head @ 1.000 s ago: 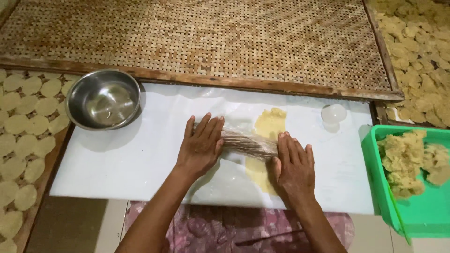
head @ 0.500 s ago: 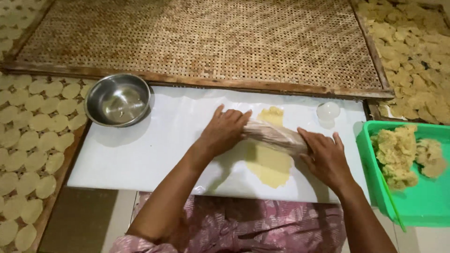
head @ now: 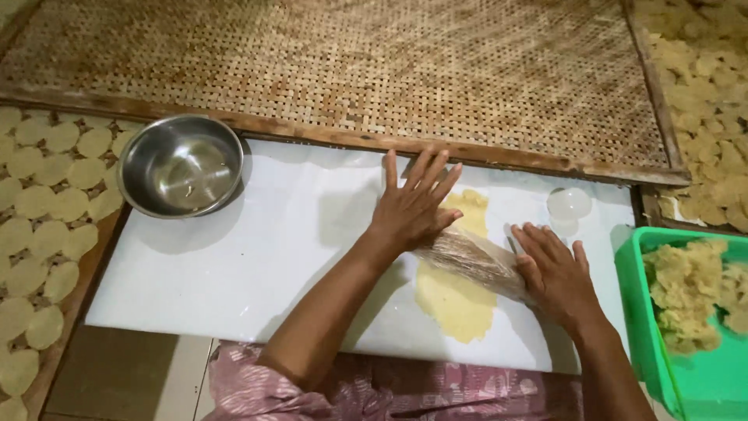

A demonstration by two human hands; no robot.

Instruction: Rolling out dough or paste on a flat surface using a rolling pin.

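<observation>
Your left hand (head: 411,206) lies flat, fingers spread wide, palm pressing the left end of the rolling pin (head: 475,261); nothing gripped. Your right hand (head: 555,273) is also open & flat, palm down on the pin's right end. The pin looks wrapped in clear plastic and sits tilted, left end higher in view, across the yellow dough sheet (head: 456,292). Dough lies flattened on the white worktop (head: 257,265), stretching above & below the pin. Steel bowl (head: 181,165) sits at the worktop's far-left corner, well apart from the hands. Small clear round cup (head: 569,204) is just beyond your right hand. Green tub (head: 662,366) w/ raw dough lumps is at right; woven drying tray (head: 351,70) beyond the worktop.
</observation>
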